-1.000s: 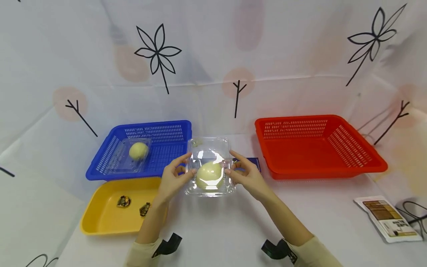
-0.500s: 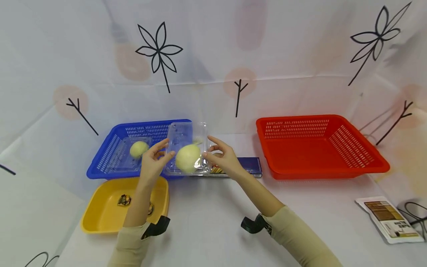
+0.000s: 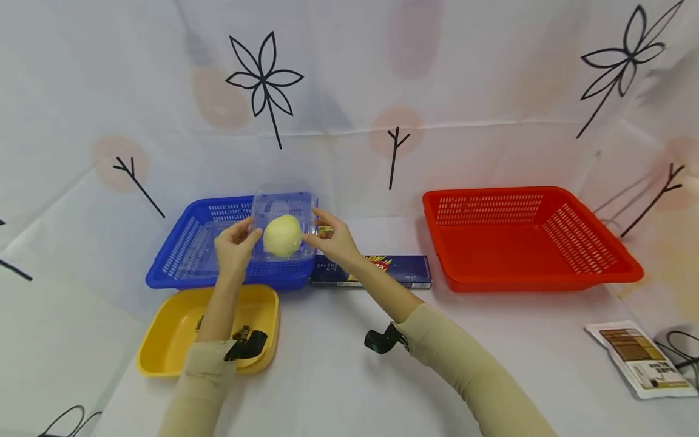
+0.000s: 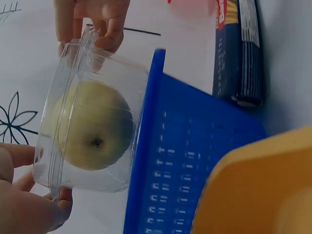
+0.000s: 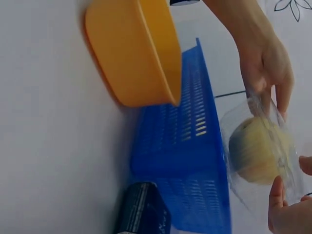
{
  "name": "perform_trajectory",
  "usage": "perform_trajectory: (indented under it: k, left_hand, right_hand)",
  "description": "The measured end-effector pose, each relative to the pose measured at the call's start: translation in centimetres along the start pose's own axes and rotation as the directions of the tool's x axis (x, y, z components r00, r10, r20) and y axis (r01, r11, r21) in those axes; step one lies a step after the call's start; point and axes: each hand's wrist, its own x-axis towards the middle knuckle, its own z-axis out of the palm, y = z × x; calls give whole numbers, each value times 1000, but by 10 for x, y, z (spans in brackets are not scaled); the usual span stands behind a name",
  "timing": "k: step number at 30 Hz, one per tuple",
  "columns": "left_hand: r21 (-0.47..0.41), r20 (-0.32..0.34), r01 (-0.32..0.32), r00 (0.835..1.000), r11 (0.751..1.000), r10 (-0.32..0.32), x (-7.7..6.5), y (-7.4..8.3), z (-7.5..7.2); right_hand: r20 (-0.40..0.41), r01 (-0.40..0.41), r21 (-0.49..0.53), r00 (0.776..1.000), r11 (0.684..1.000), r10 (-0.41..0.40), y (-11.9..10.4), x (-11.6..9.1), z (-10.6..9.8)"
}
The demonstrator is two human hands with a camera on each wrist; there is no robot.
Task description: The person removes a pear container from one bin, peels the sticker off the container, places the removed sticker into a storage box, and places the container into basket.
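Note:
A clear plastic clamshell box point(image 3: 256, 243) hangs over the right part of the blue basket point(image 3: 169, 267), tilted toward the head camera. Inside it sits one pale yellow-green fruit point(image 3: 282, 235), round like an apple, with a dark spot at one end in the left wrist view. My left hand point(image 3: 235, 246) pinches the box's left side, thumb in front. On its right side my right hand point(image 3: 332, 244) pinches it the same way. In both wrist views the box is above the basket's rim. Another clear box point(image 3: 201, 258) lies in the basket, its fruit hidden behind my left hand.
A yellow tub point(image 3: 164, 340) with small dark-patterned packets stands in front of the blue basket, partly under my left forearm. A dark blue spaghetti box point(image 3: 406, 270) lies between the blue basket and a red basket point(image 3: 491, 249). A white-and-brown pouch point(image 3: 641, 358) lies far right.
Both hands have carried the clamshell box from the middle of the table leftward and away from me, over the blue basket. The spaghetti box has come into fuller view.

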Motion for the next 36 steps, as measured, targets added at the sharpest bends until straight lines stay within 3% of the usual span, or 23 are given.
perform_trajectory:
  k: [5, 13, 19, 25, 29, 36]
  left_hand:
    - [9, -37, -6, 999, 1000, 7, 12, -9, -5]
    - [40, -36, 21, 999, 999, -20, 23, -23, -9]
    - [96, -6, 75, 997, 993, -75, 30, -36, -9]
    - [89, 49, 132, 989, 987, -136, 33, -44, -10]
    - [115, 51, 156, 985, 981, -162, 34, -47, -10]
    - [127, 65, 210, 973, 969, -219, 37, -50, -12]
  right_hand:
    - [-2, -45, -35, 999, 998, 45, 6, 12, 11]
    - [40, -90, -100, 995, 991, 94, 16, 21, 22]
    - [49, -72, -227, 995, 971, 85, 18, 21, 28]
    - [51, -37, -347, 997, 937, 59, 18, 21, 33]
    - [46, -27, -412, 998, 911, 51, 18, 21, 35]
    - [83, -4, -451, 995, 893, 46, 17, 23, 39]
